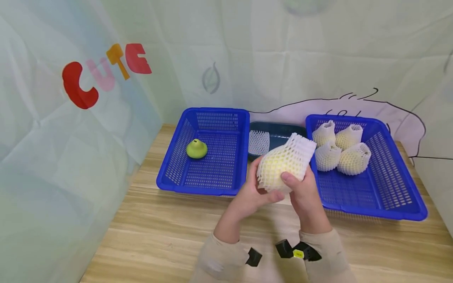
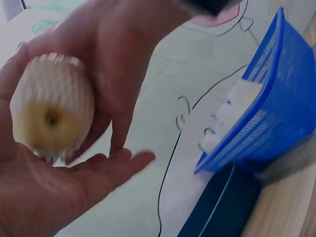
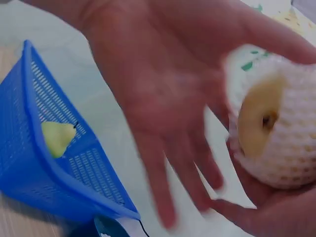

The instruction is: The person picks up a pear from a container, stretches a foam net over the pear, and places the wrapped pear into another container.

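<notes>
A pale yellow pear in a white foam net (image 1: 279, 169) is held above the table between both hands. The net's narrow end points up and right; the pear's bare bottom (image 2: 52, 121) shows in the wrist views. My left hand (image 1: 249, 196) grips the netted pear from the left and below. My right hand (image 1: 303, 192) touches its right side, thumb on the net; in the right wrist view its fingers (image 3: 185, 168) stretch out straight, off the pear. An unwrapped green pear (image 1: 196, 149) sits in the left blue basket (image 1: 203, 191).
At the right, a second blue basket (image 1: 375, 212) holds several netted pears (image 1: 354, 159). Between the baskets, at the back, stands a dark tray (image 1: 286, 127) with a flat white foam net (image 1: 259, 142) in it. A printed cloth (image 1: 247, 70) hangs behind the wooden table (image 1: 155, 232).
</notes>
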Available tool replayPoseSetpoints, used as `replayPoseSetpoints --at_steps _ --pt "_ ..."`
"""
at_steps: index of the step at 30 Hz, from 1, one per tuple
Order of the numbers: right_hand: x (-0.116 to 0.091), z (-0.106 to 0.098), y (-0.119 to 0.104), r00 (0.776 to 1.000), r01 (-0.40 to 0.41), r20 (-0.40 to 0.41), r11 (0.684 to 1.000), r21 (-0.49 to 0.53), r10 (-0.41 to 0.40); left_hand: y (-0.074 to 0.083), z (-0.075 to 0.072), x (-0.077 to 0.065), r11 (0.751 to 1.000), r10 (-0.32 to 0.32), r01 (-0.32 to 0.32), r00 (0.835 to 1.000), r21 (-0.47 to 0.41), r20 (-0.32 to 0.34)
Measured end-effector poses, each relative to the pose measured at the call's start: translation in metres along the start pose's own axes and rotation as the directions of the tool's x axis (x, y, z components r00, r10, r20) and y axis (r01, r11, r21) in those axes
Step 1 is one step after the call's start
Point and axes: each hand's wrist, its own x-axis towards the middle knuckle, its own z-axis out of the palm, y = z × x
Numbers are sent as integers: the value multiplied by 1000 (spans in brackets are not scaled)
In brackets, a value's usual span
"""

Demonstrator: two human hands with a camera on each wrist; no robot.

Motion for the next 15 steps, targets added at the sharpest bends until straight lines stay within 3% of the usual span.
replayPoseSetpoints --at_steps 3,8,11,15 --pt "-1 -3 -2 999 -14 40 993 -119 19 -6 6 2 1000 14 -14 1000 7 19" --pt "2 -20 -15 979 13 202 966 -256 40 -9 7 3 995 33 -31 999 93 -23" --pt "6 -28 -24 948 34 313 956 -293 62 -12 6 5 992 43 -51 997 119 66" --pt "10 -33 -33 910 54 401 928 -368 106 -15 5 3 992 45 -70 975 107 218"
